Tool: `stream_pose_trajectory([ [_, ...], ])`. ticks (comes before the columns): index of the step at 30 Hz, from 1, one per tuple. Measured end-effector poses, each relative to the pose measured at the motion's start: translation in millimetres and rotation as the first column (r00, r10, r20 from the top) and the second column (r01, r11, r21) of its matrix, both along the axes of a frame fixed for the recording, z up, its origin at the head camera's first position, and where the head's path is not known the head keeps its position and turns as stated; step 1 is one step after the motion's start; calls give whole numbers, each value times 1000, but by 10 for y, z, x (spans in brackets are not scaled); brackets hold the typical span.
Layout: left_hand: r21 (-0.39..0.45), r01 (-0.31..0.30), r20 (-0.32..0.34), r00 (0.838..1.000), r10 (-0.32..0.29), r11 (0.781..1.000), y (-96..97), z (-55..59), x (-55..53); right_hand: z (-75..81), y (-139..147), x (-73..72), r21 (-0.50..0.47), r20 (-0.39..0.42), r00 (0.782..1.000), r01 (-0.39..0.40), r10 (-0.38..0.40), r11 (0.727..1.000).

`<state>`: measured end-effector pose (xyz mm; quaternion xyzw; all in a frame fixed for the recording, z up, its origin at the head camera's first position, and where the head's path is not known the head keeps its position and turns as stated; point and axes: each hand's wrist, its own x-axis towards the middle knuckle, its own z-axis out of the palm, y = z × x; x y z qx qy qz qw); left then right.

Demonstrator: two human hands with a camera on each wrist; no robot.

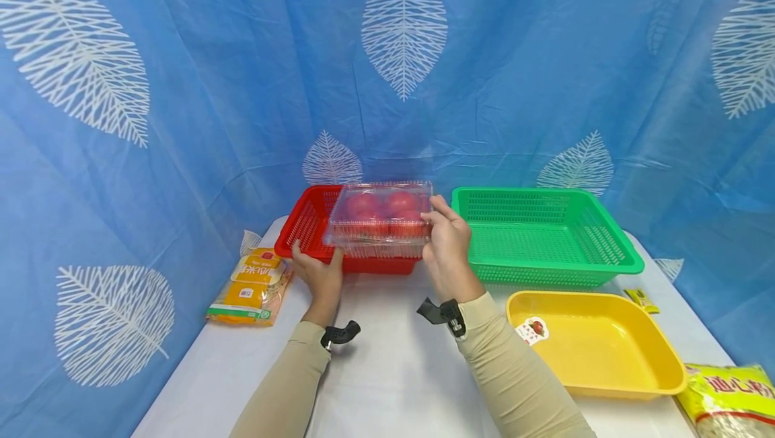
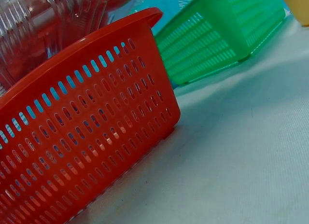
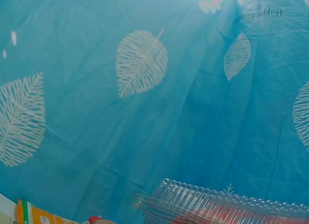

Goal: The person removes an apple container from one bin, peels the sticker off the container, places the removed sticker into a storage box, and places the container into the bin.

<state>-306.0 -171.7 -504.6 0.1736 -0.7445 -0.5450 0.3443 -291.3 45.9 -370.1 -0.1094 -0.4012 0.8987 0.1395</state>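
Note:
A clear plastic clamshell box of tomatoes is tilted above the red basket. My right hand grips the box by its right end, fingers over the lid's edge. At the basket's front left corner is my left hand, thumb and fingers spread apart, touching or close to the rim. In the left wrist view the box shows over the basket's slotted wall, and the left hand is out of sight. The right wrist view catches the ribbed side of the box.
Right of the red basket stands a green basket, with a yellow tray before it. An orange-and-clear food packet lies at left. A small yellow packet and a yellow-green bag lie at right. A blue curtain hangs behind.

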Motion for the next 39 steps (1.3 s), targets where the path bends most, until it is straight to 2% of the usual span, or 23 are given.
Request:
stream_pose_trajectory([
  [7,7,-7,19,1000,7,1000,14,19,8,-9,-17,-17,10,6,1000,-3,3,1000],
  [21,-8,-5,16,1000,5,1000,3,6,3,-12,-49,-61,-29,-21,1000,9,-10,1000],
  [39,-26,-18,-14,1000,17,999,2,-23,-15,20,-92,-103,-37,-19,999,25,-26,999],
])
